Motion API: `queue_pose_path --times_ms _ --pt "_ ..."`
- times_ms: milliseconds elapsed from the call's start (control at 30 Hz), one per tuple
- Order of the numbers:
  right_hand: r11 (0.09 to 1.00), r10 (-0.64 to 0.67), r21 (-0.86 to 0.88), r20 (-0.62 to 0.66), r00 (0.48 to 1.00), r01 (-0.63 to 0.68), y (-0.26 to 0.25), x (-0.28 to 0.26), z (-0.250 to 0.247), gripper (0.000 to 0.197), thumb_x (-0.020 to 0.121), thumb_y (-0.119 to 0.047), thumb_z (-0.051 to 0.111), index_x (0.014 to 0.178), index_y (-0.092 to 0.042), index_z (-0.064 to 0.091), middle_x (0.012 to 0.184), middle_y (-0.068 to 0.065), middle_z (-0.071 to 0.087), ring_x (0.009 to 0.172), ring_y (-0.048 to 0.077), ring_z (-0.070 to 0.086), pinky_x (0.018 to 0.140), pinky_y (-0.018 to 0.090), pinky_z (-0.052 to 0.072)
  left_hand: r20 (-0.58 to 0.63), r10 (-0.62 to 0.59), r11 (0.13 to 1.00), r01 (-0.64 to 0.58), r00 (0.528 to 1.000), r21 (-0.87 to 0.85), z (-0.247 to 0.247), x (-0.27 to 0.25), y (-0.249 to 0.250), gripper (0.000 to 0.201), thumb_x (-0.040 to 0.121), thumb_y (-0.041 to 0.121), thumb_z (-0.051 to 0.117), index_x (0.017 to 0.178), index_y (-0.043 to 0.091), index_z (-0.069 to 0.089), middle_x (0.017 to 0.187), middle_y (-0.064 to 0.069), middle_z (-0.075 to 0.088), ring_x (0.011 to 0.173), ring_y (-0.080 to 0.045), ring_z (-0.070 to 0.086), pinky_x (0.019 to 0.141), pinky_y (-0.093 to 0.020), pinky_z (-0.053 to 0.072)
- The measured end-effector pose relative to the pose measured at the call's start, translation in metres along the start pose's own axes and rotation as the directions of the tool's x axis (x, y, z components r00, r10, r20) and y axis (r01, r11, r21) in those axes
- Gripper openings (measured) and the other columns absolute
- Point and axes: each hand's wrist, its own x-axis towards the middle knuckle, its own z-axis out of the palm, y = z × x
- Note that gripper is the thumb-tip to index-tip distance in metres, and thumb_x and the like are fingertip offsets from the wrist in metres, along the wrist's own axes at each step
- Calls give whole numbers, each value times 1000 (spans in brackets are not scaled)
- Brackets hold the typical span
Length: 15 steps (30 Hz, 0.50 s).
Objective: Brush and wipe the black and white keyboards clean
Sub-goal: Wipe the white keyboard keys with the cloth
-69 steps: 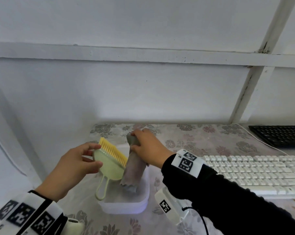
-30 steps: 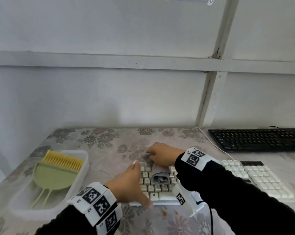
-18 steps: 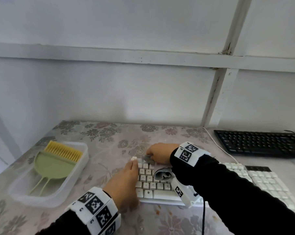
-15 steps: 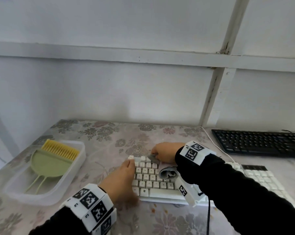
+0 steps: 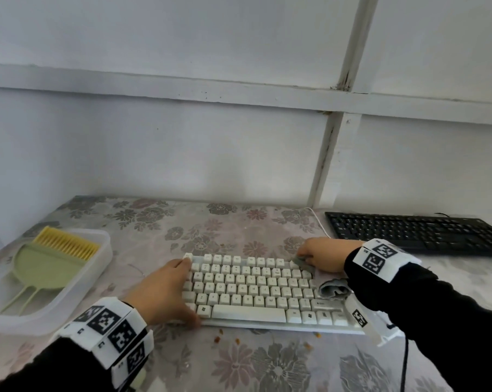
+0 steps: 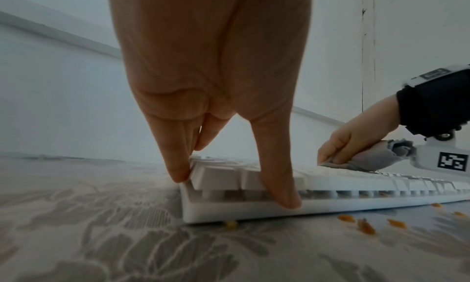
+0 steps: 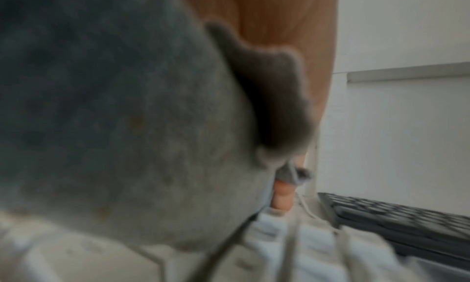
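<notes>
A white keyboard (image 5: 256, 290) lies in the middle of the flowered table. My left hand (image 5: 179, 292) holds its left end, fingertips at the back corner and thumb (image 6: 282, 194) on the front edge. Over the upper right keys my right hand (image 5: 318, 257) grips a bunched grey cloth (image 5: 331, 288) and presses it down. The cloth (image 7: 114, 125) fills most of the right wrist view. A black keyboard (image 5: 417, 233) lies at the back right, untouched. A green brush with yellow bristles (image 5: 55, 261) rests in a clear tray (image 5: 78, 287) at the left.
Small orange crumbs (image 5: 227, 336) lie on the table just in front of the white keyboard. A white cable (image 5: 318, 219) runs from the keyboard towards the wall. The wall stands close behind the table. A black cord (image 5: 405, 360) hangs from my right wrist.
My right hand slid the cloth from the left part of the white keyboard's top rows to the right part. The left hand stayed at the left end. Earlier the brush went into the tray.
</notes>
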Motion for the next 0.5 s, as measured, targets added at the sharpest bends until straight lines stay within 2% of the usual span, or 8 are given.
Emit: queue_pose_path --times_ms 67,167,233,267,333,400,467,500 --pt "999 21 -32 4 1000 -21 14 -5 2 14 93 -1 39 96 -8 52 86 4 45 88 20 45 73 26 31 -1 -12 1000 12 1000 4 0 0 0 119 59 51 79 149 14 9 147 2 28 130 -14 35 109 -22 28" --pt "994 78 -78 14 997 -76 35 -14 7 19 94 -1 38 100 -8 54 83 -1 41 90 20 46 68 25 33 0 -22 1000 22 1000 5 0 0 2 119 59 50 79 149 15 10 145 2 30 128 -13 37 108 -22 30" --pt "989 101 -110 4 995 -100 49 -20 12 23 94 -3 37 106 -8 57 81 -3 39 90 18 43 72 24 31 0 -22 1000 22 1000 10 -1 0 2 119 59 50 79 149 15 10 145 2 30 128 -13 37 108 -22 30" --pt "987 110 -118 7 994 -109 56 -24 15 27 95 -4 37 112 -7 57 86 -1 41 92 19 44 75 24 31 0 -22 1000 22 1000 13 -1 0 2 119 60 50 79 149 14 10 145 2 29 128 -13 37 107 -22 30" --pt "984 137 -114 -4 991 -137 72 -32 20 33 97 -8 36 121 -12 57 108 6 46 103 24 48 83 27 35 0 -22 999 22 1000 24 -1 0 2 119 60 51 79 149 14 9 146 3 29 128 -13 37 107 -22 30" --pt "986 157 -35 -112 981 -162 93 -37 20 35 97 -12 39 124 -21 60 115 4 46 109 27 48 94 32 38 -3 -21 999 21 1000 39 -1 0 2 118 60 51 78 149 14 9 146 4 28 128 -12 37 107 -22 30" --pt "982 185 73 -232 955 -173 110 -39 20 33 98 -18 41 123 -26 61 107 -2 45 107 25 49 96 33 38 0 -20 998 20 1000 53 -1 1 2 119 60 52 78 149 14 8 145 4 29 127 -12 38 106 -22 32" --pt "980 195 93 -239 951 -177 114 -39 21 32 98 -19 42 123 -26 61 105 -2 44 107 24 50 96 32 38 1 -18 998 18 1000 59 -2 2 3 120 60 52 78 149 15 7 144 4 29 126 -12 39 105 -21 33"
